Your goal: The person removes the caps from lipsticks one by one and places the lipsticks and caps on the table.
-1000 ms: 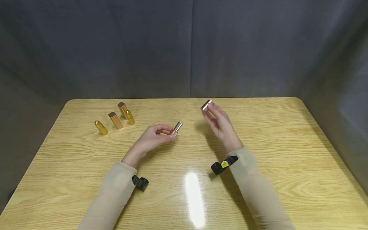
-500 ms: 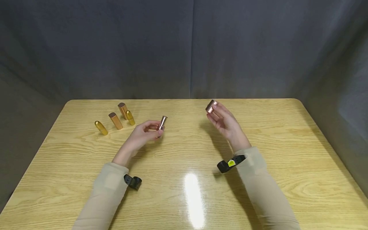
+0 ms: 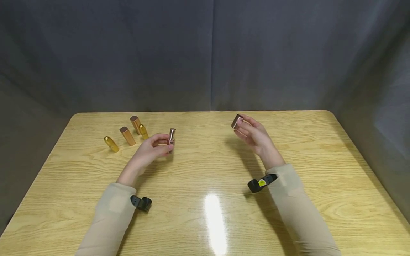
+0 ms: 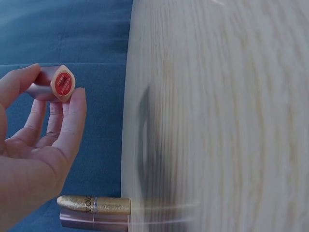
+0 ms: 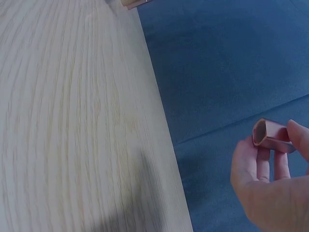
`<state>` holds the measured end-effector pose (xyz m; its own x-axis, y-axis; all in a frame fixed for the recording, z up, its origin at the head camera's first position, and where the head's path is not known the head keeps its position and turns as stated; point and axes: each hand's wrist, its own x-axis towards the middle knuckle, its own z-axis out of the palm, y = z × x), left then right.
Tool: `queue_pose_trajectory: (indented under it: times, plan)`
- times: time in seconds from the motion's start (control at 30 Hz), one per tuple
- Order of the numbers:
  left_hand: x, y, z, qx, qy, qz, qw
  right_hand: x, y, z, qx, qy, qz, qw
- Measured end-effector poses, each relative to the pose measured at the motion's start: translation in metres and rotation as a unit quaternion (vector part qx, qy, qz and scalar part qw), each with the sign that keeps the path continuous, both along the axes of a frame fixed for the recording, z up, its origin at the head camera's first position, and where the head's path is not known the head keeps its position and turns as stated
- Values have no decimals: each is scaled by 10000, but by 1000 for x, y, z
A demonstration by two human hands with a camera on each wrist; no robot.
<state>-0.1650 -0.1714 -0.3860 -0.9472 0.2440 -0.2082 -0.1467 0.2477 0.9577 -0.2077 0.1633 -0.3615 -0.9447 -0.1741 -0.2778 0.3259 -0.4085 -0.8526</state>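
My left hand pinches the base of an uncapped lipstick between thumb and fingers, its shiny inner tube pointing up. The left wrist view shows the lipstick's base end with a red label. Over at the right, my right hand holds a rose-copper lipstick cap at its fingertips, above the table. In the right wrist view the cap's open end shows a hollow inside. Cap and lipstick are well apart.
Left of my left hand stand two gold lipsticks and two copper lipsticks; one gold lipstick is close to that hand. The wooden table ends at a dark grey curtain.
My left hand has moved left with the lipstick, which now stands more upright. My right hand has shifted slightly right with the cap, so the two are farther apart.
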Motion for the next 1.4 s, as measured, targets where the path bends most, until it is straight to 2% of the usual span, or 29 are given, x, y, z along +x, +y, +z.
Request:
queue_pose_trajectory:
  times: [0.2, 0.3, 0.4, 0.5, 0.87, 1.13, 1.4]
  plan:
    - [0, -7, 4, 58, 23, 78, 10000, 1, 6, -1, 128, 114, -60, 9998]
    - [1, -11, 7, 107, 44, 140, 9998, 1, 8, -2, 573, 408, -101, 9975]
    - [2, -15, 11, 131, 61, 213, 9997, 1, 11, -3, 1128, 725, -127, 9909]
    - [3, -21, 16, 162, 124, 303, 9993, 0, 15, -2, 1448, 853, -196, 9856]
    - [5, -43, 27, 474, 510, 773, 9946, -1, 36, 0, 1207, 853, -454, 9880]
    - [10, -61, 29, 769, 722, 893, 9904, -1, 50, -4, 1066, 787, -635, 9892]
    - [14, -78, 32, 625, 896, 1087, 9881, -2, 66, -11, 1639, 974, -625, 9797]
